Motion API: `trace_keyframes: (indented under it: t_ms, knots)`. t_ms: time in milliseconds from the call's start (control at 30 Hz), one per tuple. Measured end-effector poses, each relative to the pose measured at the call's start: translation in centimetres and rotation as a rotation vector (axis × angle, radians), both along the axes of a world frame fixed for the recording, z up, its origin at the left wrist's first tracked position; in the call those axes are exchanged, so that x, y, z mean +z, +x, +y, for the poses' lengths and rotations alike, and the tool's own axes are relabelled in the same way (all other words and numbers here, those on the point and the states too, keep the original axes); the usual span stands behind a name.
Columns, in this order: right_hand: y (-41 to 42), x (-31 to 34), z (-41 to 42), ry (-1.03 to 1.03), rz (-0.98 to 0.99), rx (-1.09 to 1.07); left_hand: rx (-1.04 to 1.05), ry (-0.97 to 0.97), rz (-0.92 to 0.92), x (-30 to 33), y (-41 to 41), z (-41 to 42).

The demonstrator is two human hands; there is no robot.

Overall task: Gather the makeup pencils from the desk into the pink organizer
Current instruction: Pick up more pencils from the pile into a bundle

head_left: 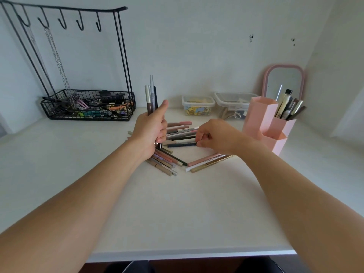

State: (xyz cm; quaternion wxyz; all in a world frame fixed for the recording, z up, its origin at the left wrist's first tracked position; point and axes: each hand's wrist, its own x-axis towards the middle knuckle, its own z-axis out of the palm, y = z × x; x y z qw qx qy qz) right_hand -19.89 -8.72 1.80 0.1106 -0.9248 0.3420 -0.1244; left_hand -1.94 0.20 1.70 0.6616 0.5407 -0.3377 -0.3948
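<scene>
Pencils sat loose on the white desk [78, 174], beside the pink hexagonal plastic organizer [264, 123], which already held several. Your left hand [151, 131] was fisted round an upright bundle of grey and brown pencils [150, 97]. Your right hand [214, 134] pinched the dark navy pencil [181, 145], fingertips nearly shut. Best lift it clear, add to bundle, keep tips aligned.

Pencil [182, 144] tip — hidden under right hand [214, 136]

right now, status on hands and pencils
Left hand shut on upright pencil bundle. Right hand pinching dark pencil in desk pile. Pink organizer unobstructed.
</scene>
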Motion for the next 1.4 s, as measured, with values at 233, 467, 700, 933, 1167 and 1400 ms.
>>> trace_keyframes:
  t_ms: [233, 467, 700, 933, 1167, 1400]
  knots:
    - [-0.4, 1.0, 0.0, 0.140, -0.166, -0.045, 0.038, -0.053, 0.012, 0.1, -0.1, 0.1]
    - [1.6, 1.1, 2.3, 0.736, -0.801, 0.123, -0.148, -0.051, -0.165, 0.2, -1.6, 0.9]
    - [2.0, 0.6, 3.0, 0.716, -0.878, 0.092, -0.120, -0.084, -0.254, -0.3, -1.8, 0.6]
    - [3.0, -0.3, 3.9, 0.663, -0.862, 0.023, -0.127, -0.114, -0.331, -0.4, -2.2, 0.5]
    - [2.3, 0.8, 3.2, 0.573, -0.807, -0.005, 0.041, -0.049, -0.334, -0.7, -1.0, -0.2]
    - [0.3, 0.1, -0.6, 0.005, -0.278, -0.082, 0.103, -0.081, -0.053, 0.3, -0.2, 0.0]
